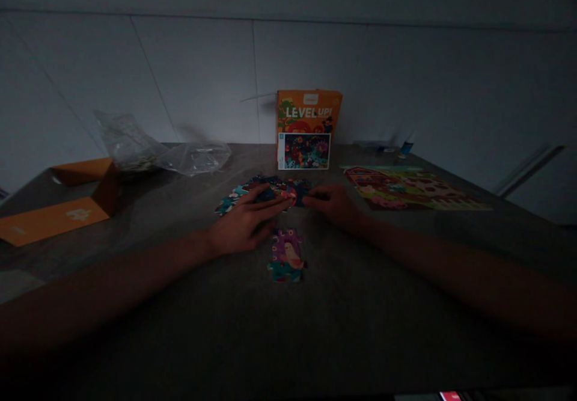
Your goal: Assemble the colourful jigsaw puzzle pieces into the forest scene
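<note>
A heap of loose jigsaw puzzle pieces [234, 195] lies in the middle of the dim table. My left hand [246, 220] rests flat over its near side with the fingers stretched out. At the heap's right edge, my right hand [331, 204] has its thumb and fingers pinched at a dark puzzle piece [298, 199]. Closer to me, just below the left hand, a small joined section of puzzle [287, 255] lies flat, purple above and teal below, with a pale bird on it.
An orange puzzle box [310, 112] stands at the back, a picture card [306, 151] leaning on it. To the right lies a farm puzzle [410, 189], with a small bottle [406, 147] behind. An orange box lid [58, 214] and clear plastic bags [193, 156] are on the left.
</note>
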Action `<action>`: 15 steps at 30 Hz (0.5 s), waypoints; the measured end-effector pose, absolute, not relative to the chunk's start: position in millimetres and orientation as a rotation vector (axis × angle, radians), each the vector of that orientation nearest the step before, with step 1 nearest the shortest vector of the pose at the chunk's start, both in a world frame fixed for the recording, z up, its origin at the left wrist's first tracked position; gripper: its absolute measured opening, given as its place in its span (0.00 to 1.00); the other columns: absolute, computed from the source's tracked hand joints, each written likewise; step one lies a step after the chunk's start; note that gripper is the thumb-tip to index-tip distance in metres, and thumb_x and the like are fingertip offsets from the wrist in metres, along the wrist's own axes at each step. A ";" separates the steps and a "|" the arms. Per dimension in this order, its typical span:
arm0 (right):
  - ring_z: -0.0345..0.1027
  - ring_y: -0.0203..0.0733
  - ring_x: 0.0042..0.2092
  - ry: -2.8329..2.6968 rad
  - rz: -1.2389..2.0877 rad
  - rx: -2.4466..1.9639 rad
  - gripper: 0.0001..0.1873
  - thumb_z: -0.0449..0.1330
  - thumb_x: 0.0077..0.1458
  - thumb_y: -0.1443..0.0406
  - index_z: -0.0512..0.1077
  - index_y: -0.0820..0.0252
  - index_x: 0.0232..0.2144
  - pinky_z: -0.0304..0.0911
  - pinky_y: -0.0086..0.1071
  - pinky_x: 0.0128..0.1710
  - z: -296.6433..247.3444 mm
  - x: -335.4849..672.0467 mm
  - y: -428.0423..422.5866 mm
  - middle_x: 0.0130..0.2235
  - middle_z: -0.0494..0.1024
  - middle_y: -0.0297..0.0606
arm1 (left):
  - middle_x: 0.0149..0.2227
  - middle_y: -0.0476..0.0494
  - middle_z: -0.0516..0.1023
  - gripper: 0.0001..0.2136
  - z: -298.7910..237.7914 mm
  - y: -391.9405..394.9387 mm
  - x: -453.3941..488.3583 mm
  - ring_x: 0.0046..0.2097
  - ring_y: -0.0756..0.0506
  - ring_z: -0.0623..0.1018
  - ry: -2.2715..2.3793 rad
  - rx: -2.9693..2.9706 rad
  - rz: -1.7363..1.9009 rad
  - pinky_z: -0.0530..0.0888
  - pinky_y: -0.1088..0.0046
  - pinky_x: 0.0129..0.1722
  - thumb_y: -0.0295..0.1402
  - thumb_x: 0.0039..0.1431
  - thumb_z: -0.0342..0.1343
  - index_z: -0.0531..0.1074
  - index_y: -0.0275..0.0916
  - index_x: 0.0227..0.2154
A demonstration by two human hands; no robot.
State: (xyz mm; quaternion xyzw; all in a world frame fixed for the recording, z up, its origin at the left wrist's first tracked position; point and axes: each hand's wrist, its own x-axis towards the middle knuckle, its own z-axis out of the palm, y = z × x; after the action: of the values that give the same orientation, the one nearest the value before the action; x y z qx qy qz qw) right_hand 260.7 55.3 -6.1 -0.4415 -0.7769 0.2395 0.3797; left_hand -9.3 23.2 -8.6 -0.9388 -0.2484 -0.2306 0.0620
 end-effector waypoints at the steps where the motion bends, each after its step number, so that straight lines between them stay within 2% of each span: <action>1: 0.67 0.37 0.30 -2.007 0.642 -1.088 0.14 0.62 0.56 0.57 0.77 0.60 0.25 0.58 0.30 0.31 -5.3 259.5 52.4 0.26 0.76 0.33 | 0.66 0.42 0.71 0.28 -8.7 22.8 -9.7 0.73 0.34 0.57 -0.748 -2.851 -0.705 0.62 0.42 0.68 0.28 0.68 0.50 0.58 0.40 0.70; 5: 0.67 0.36 0.30 -2.047 0.687 -1.076 0.13 0.62 0.56 0.57 0.77 0.59 0.25 0.58 0.30 0.31 -2.3 256.7 46.1 0.26 0.76 0.32 | 0.64 0.43 0.73 0.27 -8.7 21.7 -11.1 0.74 0.35 0.53 -0.770 -2.874 -0.720 0.62 0.43 0.68 0.29 0.68 0.52 0.60 0.42 0.69; 11: 0.72 0.39 0.33 -2.054 0.688 -1.169 0.12 0.62 0.57 0.59 0.79 0.57 0.26 0.64 0.31 0.35 -0.3 256.0 45.0 0.28 0.79 0.32 | 0.62 0.41 0.75 0.28 -5.3 18.5 -9.3 0.74 0.34 0.55 -0.767 -2.878 -0.749 0.62 0.40 0.68 0.27 0.65 0.53 0.62 0.42 0.68; 15: 0.76 0.42 0.39 -1.968 0.597 -1.171 0.08 0.61 0.59 0.62 0.81 0.57 0.34 0.69 0.34 0.42 -3.9 255.2 46.5 0.37 0.84 0.36 | 0.60 0.40 0.77 0.26 -2.9 17.5 -9.7 0.72 0.34 0.60 -0.961 -2.816 -0.846 0.65 0.44 0.68 0.29 0.64 0.53 0.68 0.41 0.65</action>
State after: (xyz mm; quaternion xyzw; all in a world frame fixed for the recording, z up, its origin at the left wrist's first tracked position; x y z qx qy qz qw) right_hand 255.2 46.5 -3.9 -0.4582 -0.7700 0.2335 0.3778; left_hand -9.7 17.5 -2.9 -0.9101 -0.3105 -0.2735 0.0243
